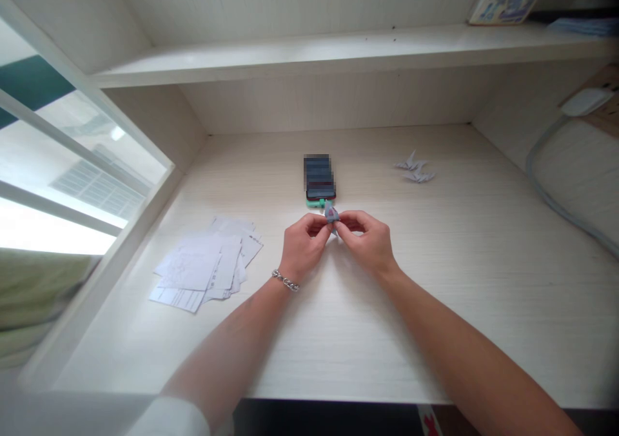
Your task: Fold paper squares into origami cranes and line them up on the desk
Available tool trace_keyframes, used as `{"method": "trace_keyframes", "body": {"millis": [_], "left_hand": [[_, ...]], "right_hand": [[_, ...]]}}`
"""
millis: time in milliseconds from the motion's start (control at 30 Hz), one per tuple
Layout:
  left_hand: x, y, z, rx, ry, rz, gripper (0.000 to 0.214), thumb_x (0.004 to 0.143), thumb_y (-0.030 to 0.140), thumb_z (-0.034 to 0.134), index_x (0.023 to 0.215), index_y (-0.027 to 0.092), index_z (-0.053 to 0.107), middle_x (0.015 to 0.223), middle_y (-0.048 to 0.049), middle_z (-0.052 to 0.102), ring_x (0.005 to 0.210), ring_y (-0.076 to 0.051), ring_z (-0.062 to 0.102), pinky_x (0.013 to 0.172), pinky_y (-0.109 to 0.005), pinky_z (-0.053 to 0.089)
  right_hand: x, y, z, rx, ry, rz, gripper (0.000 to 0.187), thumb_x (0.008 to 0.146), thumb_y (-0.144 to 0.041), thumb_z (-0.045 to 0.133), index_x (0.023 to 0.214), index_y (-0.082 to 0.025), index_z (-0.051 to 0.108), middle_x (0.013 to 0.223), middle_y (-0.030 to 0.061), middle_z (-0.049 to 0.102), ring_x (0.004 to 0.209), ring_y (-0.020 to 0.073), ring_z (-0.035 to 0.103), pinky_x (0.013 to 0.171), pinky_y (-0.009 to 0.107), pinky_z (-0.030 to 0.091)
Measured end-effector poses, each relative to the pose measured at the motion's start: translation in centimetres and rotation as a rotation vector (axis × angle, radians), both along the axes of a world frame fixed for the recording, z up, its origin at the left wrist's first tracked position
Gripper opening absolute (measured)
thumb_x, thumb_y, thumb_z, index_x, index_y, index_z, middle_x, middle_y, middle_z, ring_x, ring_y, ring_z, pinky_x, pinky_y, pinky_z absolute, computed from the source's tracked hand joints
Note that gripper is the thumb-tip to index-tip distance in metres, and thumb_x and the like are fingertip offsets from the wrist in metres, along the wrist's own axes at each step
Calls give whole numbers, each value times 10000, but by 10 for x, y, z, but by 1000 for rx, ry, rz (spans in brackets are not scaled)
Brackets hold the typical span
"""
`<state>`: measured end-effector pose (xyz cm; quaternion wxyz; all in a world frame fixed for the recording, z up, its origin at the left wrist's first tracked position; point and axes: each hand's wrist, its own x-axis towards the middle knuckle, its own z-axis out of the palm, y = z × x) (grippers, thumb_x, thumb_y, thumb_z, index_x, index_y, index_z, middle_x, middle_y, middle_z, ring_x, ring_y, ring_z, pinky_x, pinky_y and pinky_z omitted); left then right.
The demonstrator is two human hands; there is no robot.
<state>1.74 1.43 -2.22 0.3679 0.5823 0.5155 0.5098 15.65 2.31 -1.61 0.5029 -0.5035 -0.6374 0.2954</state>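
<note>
Both my hands meet over the middle of the pale wooden desk [435, 307]. My left hand [302, 242], with a chain bracelet at the wrist, and my right hand [367, 239] pinch a small folded piece of bluish paper [331, 214] between their fingertips. The paper is held a little above the desk, just in front of a phone [319, 177] that stands propped on a green holder.
A loose stack of white paper squares [206, 268] lies to the left. Two small folded paper figures [414, 168] sit at the back right. A shelf [338, 52] runs overhead. A grey cable [556, 197] runs down the right wall. A window is on the left.
</note>
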Motion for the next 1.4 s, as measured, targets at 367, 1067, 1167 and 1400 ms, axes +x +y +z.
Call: {"method": "trace_keyframes", "body": {"millis": [367, 1067, 1167, 1400], "left_hand": [[3, -5, 8, 83, 156, -3, 126, 796, 248, 592, 868, 183, 673, 851, -38, 702, 749, -134, 650, 722, -256, 531], [0, -2, 0, 170, 194, -28, 194, 817, 222, 574, 959, 220, 705, 984, -64, 701, 892, -177, 643, 811, -320, 513], [1, -3, 2, 207, 209, -52, 215, 826, 188, 552, 972, 234, 704, 987, -61, 691, 909, -171, 628, 832, -312, 496], [6, -7, 4, 221, 225, -108, 288, 849, 165, 498, 1065, 244, 672, 949, -63, 647, 877, -152, 596, 800, -276, 480]], "right_hand": [[0, -2, 2, 29, -72, -36, 90, 742, -212, 597, 781, -184, 673, 753, 15, 692, 675, 160, 653, 682, 274, 528], [1, 0, -3, 63, 30, 5, 162, 784, -238, 621, 903, -240, 732, 921, 21, 725, 825, 187, 667, 790, 325, 517], [3, 4, -6, -47, 169, -3, 162, 724, -275, 690, 871, -229, 740, 888, 24, 733, 814, 204, 676, 784, 345, 529], [5, 13, -13, -288, 545, 88, 281, 610, -343, 779, 835, -181, 731, 814, 41, 731, 770, 215, 677, 762, 391, 554]]}}
